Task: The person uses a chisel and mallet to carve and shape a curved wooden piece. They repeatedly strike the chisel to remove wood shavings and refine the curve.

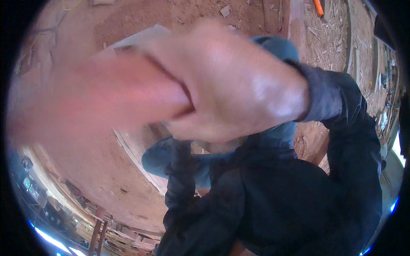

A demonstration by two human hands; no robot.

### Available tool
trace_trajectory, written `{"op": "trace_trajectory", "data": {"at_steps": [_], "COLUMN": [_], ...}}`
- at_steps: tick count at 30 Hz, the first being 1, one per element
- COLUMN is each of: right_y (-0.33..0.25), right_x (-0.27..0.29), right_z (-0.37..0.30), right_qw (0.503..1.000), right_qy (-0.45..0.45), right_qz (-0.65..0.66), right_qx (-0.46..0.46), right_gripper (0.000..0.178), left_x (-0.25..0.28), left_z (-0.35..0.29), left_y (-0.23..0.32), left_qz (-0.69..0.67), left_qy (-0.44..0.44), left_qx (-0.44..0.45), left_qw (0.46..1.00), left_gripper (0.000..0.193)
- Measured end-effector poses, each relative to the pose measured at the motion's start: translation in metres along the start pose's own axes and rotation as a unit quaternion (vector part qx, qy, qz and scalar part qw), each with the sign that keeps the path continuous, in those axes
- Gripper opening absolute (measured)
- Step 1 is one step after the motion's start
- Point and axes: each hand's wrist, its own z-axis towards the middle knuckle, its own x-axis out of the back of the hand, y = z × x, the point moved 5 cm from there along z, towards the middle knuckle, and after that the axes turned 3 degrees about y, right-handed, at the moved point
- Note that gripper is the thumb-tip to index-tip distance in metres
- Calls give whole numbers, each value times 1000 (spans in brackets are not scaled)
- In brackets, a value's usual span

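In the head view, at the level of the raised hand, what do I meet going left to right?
Right hand, large and blurred → grey cuff → dark right sleeve → scattered debris along the right rim, too small to identify.

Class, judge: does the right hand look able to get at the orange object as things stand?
Probably not without leaning: the right hand is near the camera, while the orange object lies well beyond the knee.
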Motion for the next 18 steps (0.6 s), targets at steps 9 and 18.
{"op": "trace_trajectory", "data": {"at_steps": [9,18], "right_y": [52,51], "right_x": [-23,12], "right_z": [-62,-66], "right_qw": [916,983], "right_qy": [-338,-83], "right_qz": [-177,-27], "right_qx": [-123,-163], "right_gripper": [46,46], "left_x": [-48,-49], "left_z": [-20,41], "left_y": [76,94], "left_qz": [-18,-74], "left_qy": [-94,-74], "left_qx": [-49,153], "left_qw": [994,983], "left_gripper": [9,13]}}
